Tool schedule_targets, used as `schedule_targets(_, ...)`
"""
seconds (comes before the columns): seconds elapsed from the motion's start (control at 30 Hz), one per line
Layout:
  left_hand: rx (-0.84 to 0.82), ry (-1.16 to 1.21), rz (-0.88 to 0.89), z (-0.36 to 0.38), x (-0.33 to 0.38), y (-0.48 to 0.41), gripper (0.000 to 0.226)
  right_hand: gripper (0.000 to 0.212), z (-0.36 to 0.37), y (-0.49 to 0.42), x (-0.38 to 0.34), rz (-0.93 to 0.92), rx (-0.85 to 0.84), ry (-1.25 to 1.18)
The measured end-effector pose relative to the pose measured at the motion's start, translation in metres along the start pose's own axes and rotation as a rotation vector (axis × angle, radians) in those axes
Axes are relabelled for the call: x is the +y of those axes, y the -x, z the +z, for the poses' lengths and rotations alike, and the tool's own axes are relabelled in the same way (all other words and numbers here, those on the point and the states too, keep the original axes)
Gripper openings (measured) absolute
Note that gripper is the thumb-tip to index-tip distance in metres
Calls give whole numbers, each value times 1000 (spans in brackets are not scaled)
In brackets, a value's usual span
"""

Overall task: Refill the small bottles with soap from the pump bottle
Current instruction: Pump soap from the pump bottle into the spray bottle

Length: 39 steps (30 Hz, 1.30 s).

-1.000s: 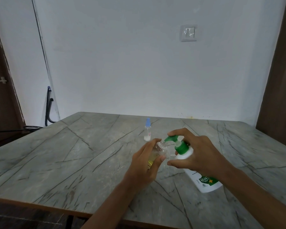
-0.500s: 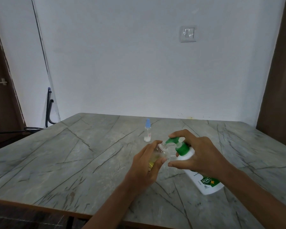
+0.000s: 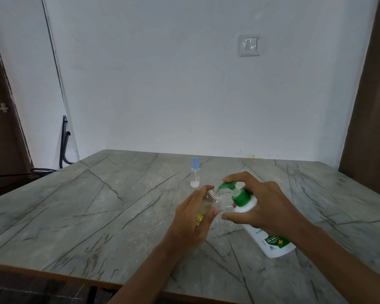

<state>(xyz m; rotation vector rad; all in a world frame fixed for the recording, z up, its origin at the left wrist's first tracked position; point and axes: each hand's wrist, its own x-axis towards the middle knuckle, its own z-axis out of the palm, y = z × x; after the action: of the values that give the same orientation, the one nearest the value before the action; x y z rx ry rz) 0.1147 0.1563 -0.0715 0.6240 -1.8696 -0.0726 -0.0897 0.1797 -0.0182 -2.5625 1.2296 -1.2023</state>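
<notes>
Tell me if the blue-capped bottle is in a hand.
No, the blue-capped bottle stands by itself on the table, with nothing touching it.

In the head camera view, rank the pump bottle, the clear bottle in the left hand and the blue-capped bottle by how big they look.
1. pump bottle, largest.
2. clear bottle, partly hidden by the left hand.
3. blue-capped bottle, slimmer but farther away, so second and third are unsure.

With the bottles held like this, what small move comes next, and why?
Probably press down the green head of the pump bottle with the right hand: its spout sits at the open neck of the small bottle in the left hand, which looks only partly filled.
</notes>
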Motion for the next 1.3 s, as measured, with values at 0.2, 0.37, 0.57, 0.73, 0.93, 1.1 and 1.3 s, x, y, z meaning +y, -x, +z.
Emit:
schedule_targets(0.2, -52, 9, -12, 0, -2, 2, 39, 59, -2, 1, -3, -16, 39, -60)
schedule_targets(0.37, -53, 1, -6, 1, -1, 2, 40, 57, -1, 2, -2, -20, 54, -69)
schedule_targets(0.57, 4, 2, 2, 0, 0, -1, 41, 71, -1, 0, -1, -25, -11, 53)
schedule_targets(0.73, -1, 13, -16, 2, -1, -1, 39, 73, -1, 0, 0, -20, -4, 54)
schedule_targets(0.93, -4, 15, -10, 1, -2, 0, 40, 71, -1, -1, 0, -6, -12, 30)
schedule_targets(1.1, -8, 12, -6, 2, -3, 0, 41, 68, -1, 0, 0, 0, 34, -39)
schedule_targets(1.3, -66, 1, -16, 0, -3, 2, 40, 59, 0, 1, -2, -40, 71, -70)
